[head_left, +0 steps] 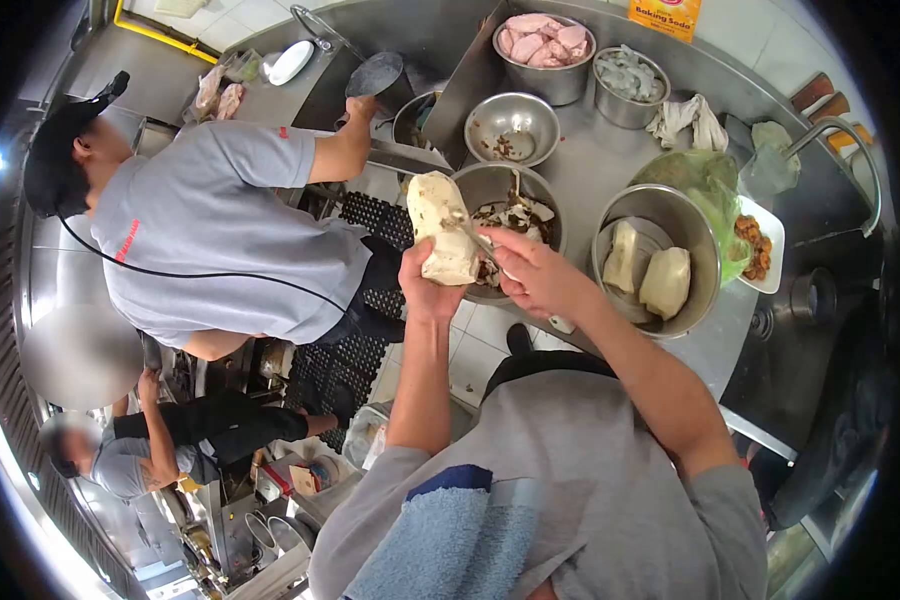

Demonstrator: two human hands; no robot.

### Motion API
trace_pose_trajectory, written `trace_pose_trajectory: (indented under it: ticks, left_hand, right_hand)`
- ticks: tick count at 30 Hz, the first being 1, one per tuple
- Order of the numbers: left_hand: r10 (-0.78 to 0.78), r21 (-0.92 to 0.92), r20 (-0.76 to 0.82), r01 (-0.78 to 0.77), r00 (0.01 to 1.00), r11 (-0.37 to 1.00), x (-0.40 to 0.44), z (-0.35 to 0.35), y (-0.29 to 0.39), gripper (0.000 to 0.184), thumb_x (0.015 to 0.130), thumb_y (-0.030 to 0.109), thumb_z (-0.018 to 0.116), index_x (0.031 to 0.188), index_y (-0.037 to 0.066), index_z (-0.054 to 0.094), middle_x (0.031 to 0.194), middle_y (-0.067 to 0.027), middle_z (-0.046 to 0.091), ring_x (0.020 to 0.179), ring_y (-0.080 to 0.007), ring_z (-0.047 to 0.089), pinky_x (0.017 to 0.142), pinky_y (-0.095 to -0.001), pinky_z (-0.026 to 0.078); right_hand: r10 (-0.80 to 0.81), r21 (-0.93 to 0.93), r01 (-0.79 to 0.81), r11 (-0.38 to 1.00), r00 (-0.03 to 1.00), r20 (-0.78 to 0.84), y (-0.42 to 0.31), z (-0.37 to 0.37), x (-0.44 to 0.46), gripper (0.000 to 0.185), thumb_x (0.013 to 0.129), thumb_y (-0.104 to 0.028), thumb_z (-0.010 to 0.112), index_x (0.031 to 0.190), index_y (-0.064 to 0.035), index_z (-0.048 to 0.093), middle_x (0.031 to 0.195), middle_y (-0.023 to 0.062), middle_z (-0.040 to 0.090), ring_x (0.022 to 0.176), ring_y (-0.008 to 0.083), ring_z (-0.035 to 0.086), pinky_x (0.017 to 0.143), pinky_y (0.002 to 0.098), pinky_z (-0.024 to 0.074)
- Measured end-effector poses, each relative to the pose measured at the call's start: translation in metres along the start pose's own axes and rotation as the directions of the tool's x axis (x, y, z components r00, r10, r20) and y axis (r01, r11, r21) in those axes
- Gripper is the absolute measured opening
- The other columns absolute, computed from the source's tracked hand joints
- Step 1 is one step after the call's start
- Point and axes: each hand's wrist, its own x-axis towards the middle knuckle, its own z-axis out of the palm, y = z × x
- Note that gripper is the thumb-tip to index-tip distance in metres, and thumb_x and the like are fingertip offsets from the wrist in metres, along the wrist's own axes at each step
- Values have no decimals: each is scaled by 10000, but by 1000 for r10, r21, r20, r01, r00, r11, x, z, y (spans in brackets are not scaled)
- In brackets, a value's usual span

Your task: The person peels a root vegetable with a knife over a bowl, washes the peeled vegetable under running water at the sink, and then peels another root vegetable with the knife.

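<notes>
My left hand (432,280) is wrapped round the lower end of a large, pale, peeled root vegetable (436,205), which stands roughly upright and has brown specks. Fingers closed, my right hand (540,275) grips a knife (482,240), its blade against the vegetable's right side; most of the handle is hidden. Beneath both hands sits a steel bowl (558,195) of brown and white peelings (515,215). To the right, a deep steel pot (710,255) holds two peeled pieces (665,283).
On the steel counter (580,150) are an empty-looking bowl (513,125), a pot of pink meat (545,45), a pot of translucent pieces (630,75), a green plastic bag (695,190) and a white tray (765,245). A co-worker (220,220) stands close on the left; another person (160,450) is farther back.
</notes>
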Motion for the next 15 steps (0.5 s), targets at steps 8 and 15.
trace_pose_trajectory:
  ticks: [8, 15]
  left_hand:
    - [-48, 42, 28, 47, 998, 998, 3, -9, 9, 704, 824, 319, 582, 1434, 7, 419, 1342, -188, 563, 1181, -331, 590, 954, -472, 518]
    - [-53, 169, -4, 53, 999, 984, -2, -13, 15, 686, 816, 296, 577, 1424, 9, 436, 1317, -185, 585, 1133, -338, 621, 921, -482, 539]
  right_hand:
    - [-227, -458, 212, 863, 974, 23, 6, -14, -6, 404, 1009, -172, 491, 1412, -184, 518, 936, 220, 677, 659, 368, 632, 650, 438, 517]
    - [-127, -653, 143, 744, 989, 72, -30, -17, -12, 433, 970, -71, 507, 1392, -164, 529, 955, 258, 664, 840, 450, 638, 738, 516, 496]
